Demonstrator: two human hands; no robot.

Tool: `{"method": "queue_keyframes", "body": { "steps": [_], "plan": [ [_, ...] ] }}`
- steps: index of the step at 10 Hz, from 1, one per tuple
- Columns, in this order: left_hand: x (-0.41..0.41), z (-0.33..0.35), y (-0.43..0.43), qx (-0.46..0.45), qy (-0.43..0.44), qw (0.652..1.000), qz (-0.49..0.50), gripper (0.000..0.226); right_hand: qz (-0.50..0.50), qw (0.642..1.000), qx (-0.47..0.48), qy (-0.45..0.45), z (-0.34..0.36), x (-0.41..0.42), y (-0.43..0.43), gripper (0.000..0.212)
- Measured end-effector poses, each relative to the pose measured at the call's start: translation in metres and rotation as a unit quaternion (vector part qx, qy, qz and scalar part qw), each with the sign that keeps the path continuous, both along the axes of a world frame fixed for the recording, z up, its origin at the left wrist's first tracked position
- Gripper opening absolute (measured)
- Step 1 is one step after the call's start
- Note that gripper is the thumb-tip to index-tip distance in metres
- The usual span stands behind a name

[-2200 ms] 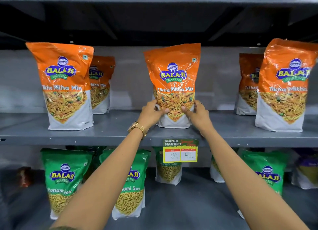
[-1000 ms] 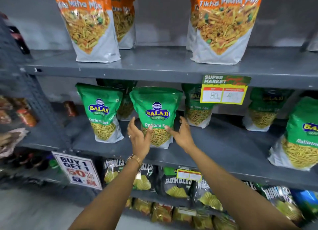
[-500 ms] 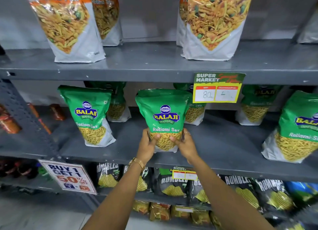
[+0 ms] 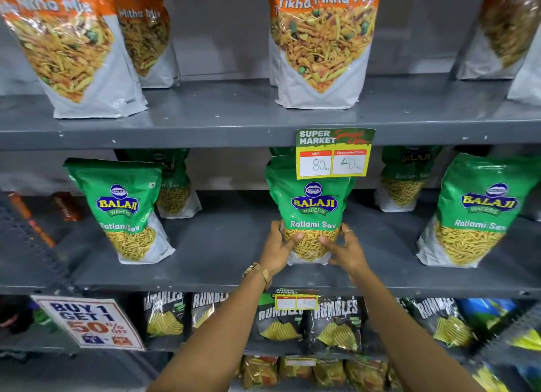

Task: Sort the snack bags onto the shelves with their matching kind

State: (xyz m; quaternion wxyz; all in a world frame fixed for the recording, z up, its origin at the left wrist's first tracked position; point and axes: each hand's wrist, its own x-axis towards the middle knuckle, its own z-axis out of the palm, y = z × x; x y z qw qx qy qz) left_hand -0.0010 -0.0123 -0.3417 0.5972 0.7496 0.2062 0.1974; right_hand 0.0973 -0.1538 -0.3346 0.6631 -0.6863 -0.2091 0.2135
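Observation:
A green Ratlami Sev bag (image 4: 313, 204) stands upright on the middle shelf (image 4: 222, 245), under a price tag (image 4: 333, 154). My left hand (image 4: 278, 248) grips its lower left side and my right hand (image 4: 345, 248) grips its lower right side. More green Ratlami Sev bags stand on the same shelf at the left (image 4: 123, 207) and right (image 4: 477, 210), with others behind. Orange Tikha Mitha Mix bags (image 4: 319, 40) line the shelf above.
Black Rumbles chip bags (image 4: 336, 321) fill the lower shelf. A "Buy 1 Get 1" sign (image 4: 87, 322) hangs at the lower left. Another rack with dark items adjoins on the left (image 4: 26, 230). Bare shelf surface lies between the green bags.
My hands left the orange bag on the upper shelf, dropped to the middle shelf and closed on the green bag. The bag has since shifted right, under the price tag.

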Motion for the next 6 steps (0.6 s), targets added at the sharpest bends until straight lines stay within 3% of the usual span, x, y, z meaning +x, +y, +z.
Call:
{"method": "queue_keyframes", "body": {
  "steps": [1, 3, 4, 5, 6],
  "plan": [
    [0.000, 0.002, 0.000, -0.012, 0.004, 1.000, 0.005, 0.073, 0.007, 1.000, 0.008, 0.001, -0.002, 0.004, 0.000, 0.040],
    [0.001, 0.013, -0.001, -0.011, 0.022, 1.000, -0.008, 0.047, 0.009, 1.000, -0.008, 0.000, -0.004, 0.011, 0.006, 0.034],
    [-0.004, 0.021, -0.004, -0.009, 0.045, 0.999, -0.009, 0.052, 0.013, 0.999, -0.041, -0.004, 0.005, 0.007, 0.002, 0.041],
    [-0.009, 0.026, -0.010, 0.003, 0.048, 0.999, 0.003, 0.086, -0.010, 0.997, -0.059, -0.045, 0.013, 0.001, -0.002, 0.074],
    [-0.024, 0.031, -0.023, 0.091, 0.000, 0.990, 0.110, 0.103, -0.042, 0.992, -0.083, -0.082, 0.023, -0.009, -0.011, 0.092]
  ]
}}
